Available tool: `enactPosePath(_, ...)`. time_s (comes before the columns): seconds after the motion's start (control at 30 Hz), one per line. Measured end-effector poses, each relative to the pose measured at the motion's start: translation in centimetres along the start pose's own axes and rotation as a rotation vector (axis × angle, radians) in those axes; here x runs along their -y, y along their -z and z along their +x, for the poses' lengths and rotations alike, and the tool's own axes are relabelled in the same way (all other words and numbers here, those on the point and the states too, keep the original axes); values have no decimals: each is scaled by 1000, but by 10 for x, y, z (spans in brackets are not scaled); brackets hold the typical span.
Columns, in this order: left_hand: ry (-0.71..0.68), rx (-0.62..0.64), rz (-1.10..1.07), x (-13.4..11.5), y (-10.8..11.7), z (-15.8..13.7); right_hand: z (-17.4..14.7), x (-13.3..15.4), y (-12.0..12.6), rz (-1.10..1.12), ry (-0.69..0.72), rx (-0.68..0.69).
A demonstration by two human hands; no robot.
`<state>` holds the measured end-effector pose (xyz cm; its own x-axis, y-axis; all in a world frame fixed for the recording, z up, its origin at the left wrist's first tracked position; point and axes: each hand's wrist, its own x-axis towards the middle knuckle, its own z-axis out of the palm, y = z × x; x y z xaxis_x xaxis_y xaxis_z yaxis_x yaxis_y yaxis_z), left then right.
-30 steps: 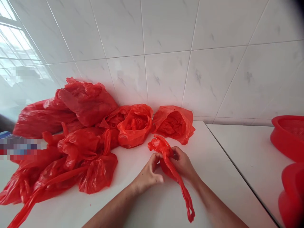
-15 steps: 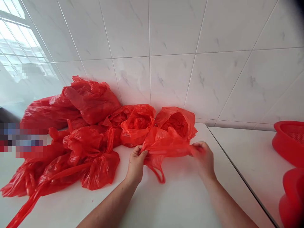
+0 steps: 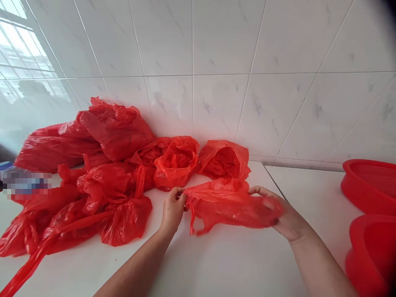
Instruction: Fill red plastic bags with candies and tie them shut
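The left hand (image 3: 173, 208) pinches one end of a thin red plastic bag (image 3: 230, 204) between thumb and fingers. The right hand (image 3: 286, 220) is more spread, with its fingers going under and partly inside the other end, so the film covers them. The bag hangs stretched between both hands, just above the white counter (image 3: 216, 264), and one handle loop drops down near the left hand.

I think the film can tear if the hands pull apart too strongly, because it is very thin. The pinched end can also slip out, since the grip is small.

Both forearms come from below, wrists low, the left palm turned inward. Behind lies a pile of red bags (image 3: 93, 177), and at the right stand red baskets (image 3: 369, 185).
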<state>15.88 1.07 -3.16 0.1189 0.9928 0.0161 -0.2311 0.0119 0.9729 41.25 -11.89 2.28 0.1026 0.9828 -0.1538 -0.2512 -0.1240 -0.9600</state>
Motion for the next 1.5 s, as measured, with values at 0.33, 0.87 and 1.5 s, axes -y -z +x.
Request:
enactPosePath(0.33,400,98,-269,-2,-1,6,-22,-32,10,-98,-111,115)
enactPosePath(0.87,506,305,-201,-3,-16,-20,-47,-34,-71,-1026,961,-264)
enactPosePath(1.5,-535,206,483,-74,-26,-67,-8,-44,-39,-1527,98,-477)
